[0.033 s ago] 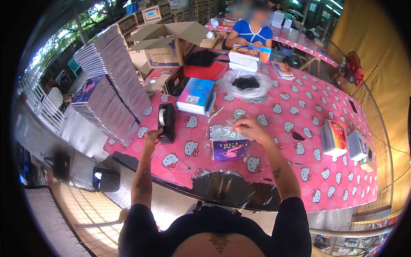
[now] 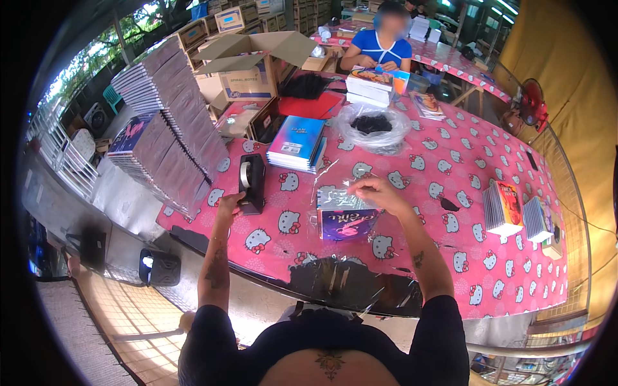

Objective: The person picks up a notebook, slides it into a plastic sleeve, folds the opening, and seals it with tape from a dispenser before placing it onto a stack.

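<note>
My left hand (image 2: pixel 230 204) is at the near end of a black tape dispenser (image 2: pixel 255 183), fingers closed on its side. A roll of tape sits in the dispenser. In front of me stands a small stack of notebooks (image 2: pixel 347 225) with a purple and pink cover, sheathed in clear plastic (image 2: pixel 338 197). My right hand (image 2: pixel 381 195) is over the stack's top right edge, its fingers bent and pinched together at the loose plastic. Whether a piece of tape is between those fingers is too small to tell.
Blue-covered notebooks (image 2: pixel 296 143), a plastic bag of black coils (image 2: pixel 372 125) and an open carton (image 2: pixel 248 80) stand farther back. Tall notebook piles (image 2: pixel 170 109) rise at the left; smaller stacks (image 2: pixel 502 209) stand at the right. A person in blue (image 2: pixel 381 48) works across the table.
</note>
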`<state>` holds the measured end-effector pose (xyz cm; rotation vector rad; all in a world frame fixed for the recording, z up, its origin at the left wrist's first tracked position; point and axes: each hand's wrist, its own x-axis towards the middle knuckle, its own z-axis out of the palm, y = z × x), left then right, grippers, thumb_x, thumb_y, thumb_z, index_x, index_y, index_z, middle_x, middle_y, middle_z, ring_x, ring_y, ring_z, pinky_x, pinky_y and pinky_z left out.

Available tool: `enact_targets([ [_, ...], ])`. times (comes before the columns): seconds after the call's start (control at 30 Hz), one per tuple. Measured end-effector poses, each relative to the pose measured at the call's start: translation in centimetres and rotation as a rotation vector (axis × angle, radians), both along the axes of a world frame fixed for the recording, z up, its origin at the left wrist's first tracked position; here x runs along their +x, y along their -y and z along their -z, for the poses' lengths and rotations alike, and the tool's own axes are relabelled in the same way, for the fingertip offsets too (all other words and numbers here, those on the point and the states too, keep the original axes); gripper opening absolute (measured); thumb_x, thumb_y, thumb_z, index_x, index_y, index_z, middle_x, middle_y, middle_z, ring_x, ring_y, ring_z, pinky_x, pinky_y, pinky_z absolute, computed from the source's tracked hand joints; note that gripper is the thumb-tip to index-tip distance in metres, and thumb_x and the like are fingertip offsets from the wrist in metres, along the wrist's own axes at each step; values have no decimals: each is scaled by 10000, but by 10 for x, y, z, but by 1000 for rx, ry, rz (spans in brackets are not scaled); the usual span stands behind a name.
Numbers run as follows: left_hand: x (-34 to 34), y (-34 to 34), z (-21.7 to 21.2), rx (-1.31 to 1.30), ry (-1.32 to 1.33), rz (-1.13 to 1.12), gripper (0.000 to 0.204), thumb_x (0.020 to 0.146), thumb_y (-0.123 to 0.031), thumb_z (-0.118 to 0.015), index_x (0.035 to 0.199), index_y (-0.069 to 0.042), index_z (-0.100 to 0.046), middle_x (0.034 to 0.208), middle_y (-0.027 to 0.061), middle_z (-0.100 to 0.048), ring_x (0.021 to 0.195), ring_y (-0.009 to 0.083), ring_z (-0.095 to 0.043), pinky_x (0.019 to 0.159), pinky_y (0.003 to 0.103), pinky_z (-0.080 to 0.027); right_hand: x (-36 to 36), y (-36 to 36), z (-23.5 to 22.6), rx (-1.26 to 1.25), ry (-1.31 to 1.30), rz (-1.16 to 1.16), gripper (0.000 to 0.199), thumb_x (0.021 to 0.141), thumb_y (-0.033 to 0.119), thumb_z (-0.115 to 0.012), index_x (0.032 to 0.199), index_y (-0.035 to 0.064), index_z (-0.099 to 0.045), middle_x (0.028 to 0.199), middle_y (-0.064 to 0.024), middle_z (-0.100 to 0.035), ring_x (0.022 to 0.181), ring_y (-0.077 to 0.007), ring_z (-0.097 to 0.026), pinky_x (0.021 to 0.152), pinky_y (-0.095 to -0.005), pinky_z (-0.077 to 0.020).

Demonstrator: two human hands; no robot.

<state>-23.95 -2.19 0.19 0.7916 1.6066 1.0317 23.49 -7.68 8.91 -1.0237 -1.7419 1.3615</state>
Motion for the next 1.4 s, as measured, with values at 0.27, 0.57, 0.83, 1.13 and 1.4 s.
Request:
enact_targets([
  [0.27, 6, 53, 62, 298, -48, -74, 201, 910, -224, -667, 959, -30, -648, 852, 63, -666, 763, 192, -627, 652, 334, -496, -5, 13, -7, 48, -29, 158, 714, 897, 98, -685, 1528, 196, -365, 1325, -61, -523, 871, -72, -543, 805, -250, -483],
  [0.57, 160, -2, -174, 1186, -841, 1044, 115, 823, -154, -684, 848, -42, -687, 814, 146, -674, 777, 349, -656, 689, 437, -504, -7, 15, -10, -7, -16, 198, 791, 899, 124, -700, 1561, 190, -272, 1363, -89, -467, 949, -107, -556, 840, -270, -484],
  [0.83, 279, -111, -94, 152, -592, 1983, 308, 889, -340, -638, 923, -45, -717, 900, 39, -709, 905, 140, -614, 697, 315, -486, -12, 19, -13, -96, -83, 243, 788, 908, 107, -684, 1564, 215, -261, 1292, -87, -490, 1025, -125, -541, 830, -234, -480],
  [1.13, 243, -56, -78, 450, -306, 1211, 399, 958, -326, -622, 1113, 38, -680, 990, 112, -715, 893, 112, -636, 784, 304, -512, -57, 98, -17, 867, 408, 691, 375, 850, 27, -672, 1215, 76, -602, 1137, -133, -594, 963, -268, -610, 865, -343, -486],
  [1.4, 262, 61, -116, 853, -1103, 1201, 992, 739, -636, -728, 1414, 9, -395, 1226, 270, -583, 1183, 445, -559, 984, 521, -448, -81, 144, 85, 209, 122, 641, 179, 880, 22, -645, 1055, 46, -672, 956, -87, -650, 856, -165, -636, 726, -299, -512],
])
